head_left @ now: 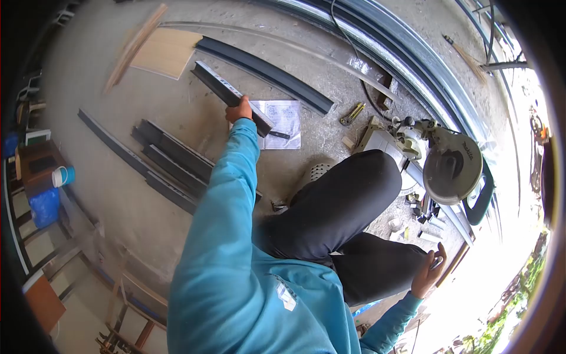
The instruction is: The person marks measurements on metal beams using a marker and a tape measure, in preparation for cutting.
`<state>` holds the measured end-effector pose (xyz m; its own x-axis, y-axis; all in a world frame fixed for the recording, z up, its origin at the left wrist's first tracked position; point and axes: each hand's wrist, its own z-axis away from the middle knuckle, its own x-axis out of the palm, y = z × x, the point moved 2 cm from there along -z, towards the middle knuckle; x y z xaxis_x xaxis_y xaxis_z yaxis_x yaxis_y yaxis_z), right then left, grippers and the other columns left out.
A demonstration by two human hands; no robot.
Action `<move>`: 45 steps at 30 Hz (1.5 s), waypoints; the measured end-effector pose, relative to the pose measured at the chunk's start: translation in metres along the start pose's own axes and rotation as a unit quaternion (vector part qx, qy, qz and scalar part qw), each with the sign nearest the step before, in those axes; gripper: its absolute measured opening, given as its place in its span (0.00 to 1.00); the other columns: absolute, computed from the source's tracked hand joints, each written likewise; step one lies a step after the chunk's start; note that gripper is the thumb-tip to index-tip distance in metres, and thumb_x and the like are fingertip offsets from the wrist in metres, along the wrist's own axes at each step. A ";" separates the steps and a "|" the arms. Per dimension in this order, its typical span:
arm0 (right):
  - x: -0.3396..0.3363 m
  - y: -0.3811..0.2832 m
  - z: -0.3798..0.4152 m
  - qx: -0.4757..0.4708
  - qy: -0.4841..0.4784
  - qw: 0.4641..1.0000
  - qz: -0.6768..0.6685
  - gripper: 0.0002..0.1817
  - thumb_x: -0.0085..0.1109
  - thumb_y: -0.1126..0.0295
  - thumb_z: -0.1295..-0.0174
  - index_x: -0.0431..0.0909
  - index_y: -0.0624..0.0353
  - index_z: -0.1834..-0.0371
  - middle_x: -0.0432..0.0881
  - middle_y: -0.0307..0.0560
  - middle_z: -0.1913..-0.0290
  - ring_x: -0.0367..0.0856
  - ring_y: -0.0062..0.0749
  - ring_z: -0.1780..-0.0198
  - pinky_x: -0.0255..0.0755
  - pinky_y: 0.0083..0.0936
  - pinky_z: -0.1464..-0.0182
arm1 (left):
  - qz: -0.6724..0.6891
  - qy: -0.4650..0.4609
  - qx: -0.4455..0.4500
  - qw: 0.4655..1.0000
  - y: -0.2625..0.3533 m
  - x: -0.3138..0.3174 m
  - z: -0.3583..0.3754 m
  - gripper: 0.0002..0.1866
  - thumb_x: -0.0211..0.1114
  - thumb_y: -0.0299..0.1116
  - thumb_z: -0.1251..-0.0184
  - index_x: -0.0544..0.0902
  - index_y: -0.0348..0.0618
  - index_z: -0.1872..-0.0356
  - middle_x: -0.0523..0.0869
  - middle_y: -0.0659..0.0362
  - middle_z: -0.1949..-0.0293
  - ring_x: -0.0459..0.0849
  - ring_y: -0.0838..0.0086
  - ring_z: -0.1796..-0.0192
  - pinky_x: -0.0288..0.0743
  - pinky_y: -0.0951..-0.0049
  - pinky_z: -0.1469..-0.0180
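My left hand (239, 111) is closed around a dark metal channel piece (221, 87), holding it slantwise above the floor. Beneath its near end lies a printed sheet of paper (286, 115), with a small dark strip (279, 135) on it. Out to the right, past my knee, my right hand (429, 272) has its fingers bent around a small pen-like thing (436, 263); its kind is hard to make out. A longer dark channel (265, 74) lies on the floor beyond the piece in my left hand.
A Makita mitre saw (451, 165) stands at my right, near small offcuts (421, 209). Long metal profiles (377, 35) run along the far side with a cable across them. More dark channels (171, 159) lie at left. A yellow-handled tool (352, 114) rests near the saw.
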<state>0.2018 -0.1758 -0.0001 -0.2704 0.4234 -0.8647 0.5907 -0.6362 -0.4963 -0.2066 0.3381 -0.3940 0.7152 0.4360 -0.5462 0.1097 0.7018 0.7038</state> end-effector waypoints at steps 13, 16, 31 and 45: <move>0.023 -0.006 -0.020 0.048 -0.055 0.995 -0.069 0.22 0.54 0.71 0.17 0.72 0.67 0.26 0.71 0.38 0.54 0.64 0.17 0.62 0.61 0.18 0.60 | -0.299 -0.041 0.479 0.825 -0.021 -0.029 0.031 0.33 0.79 0.38 0.44 0.77 0.44 0.37 0.81 0.47 0.37 0.78 0.48 0.34 0.74 0.49 0.32; 0.032 -0.024 -0.033 0.038 -0.064 0.994 -0.074 0.22 0.54 0.71 0.18 0.72 0.67 0.26 0.71 0.39 0.53 0.65 0.19 0.61 0.62 0.21 0.58 | -0.310 -0.296 0.582 0.691 -0.052 -0.020 0.075 0.28 0.74 0.31 0.42 0.79 0.48 0.37 0.79 0.51 0.36 0.77 0.50 0.34 0.74 0.46 0.35; 0.033 0.009 -0.037 -0.005 -0.047 0.998 -0.038 0.21 0.59 0.69 0.22 0.75 0.68 0.31 0.74 0.47 0.53 0.69 0.27 0.60 0.65 0.25 0.59 | -0.498 -0.286 0.664 0.479 0.029 0.168 0.113 0.30 0.52 0.36 0.19 0.66 0.53 0.18 0.64 0.53 0.17 0.61 0.56 0.15 0.56 0.26 0.22; 0.054 -0.083 -0.076 0.000 -0.039 0.988 -0.152 0.17 0.62 0.69 0.21 0.80 0.72 0.37 0.88 0.56 0.44 0.84 0.37 0.44 0.78 0.31 0.41 | -0.363 -0.364 0.709 0.483 0.152 0.102 0.176 0.40 0.79 0.34 0.46 0.74 0.52 0.28 0.78 0.52 0.36 0.75 0.55 0.30 0.55 0.32 0.23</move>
<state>0.1960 -0.0513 -0.0001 -0.4928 0.5443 -0.6789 0.4727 -0.4876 -0.7340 0.0047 0.3907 -0.2629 0.1305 -0.3097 -0.9418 0.5068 -0.7957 0.3318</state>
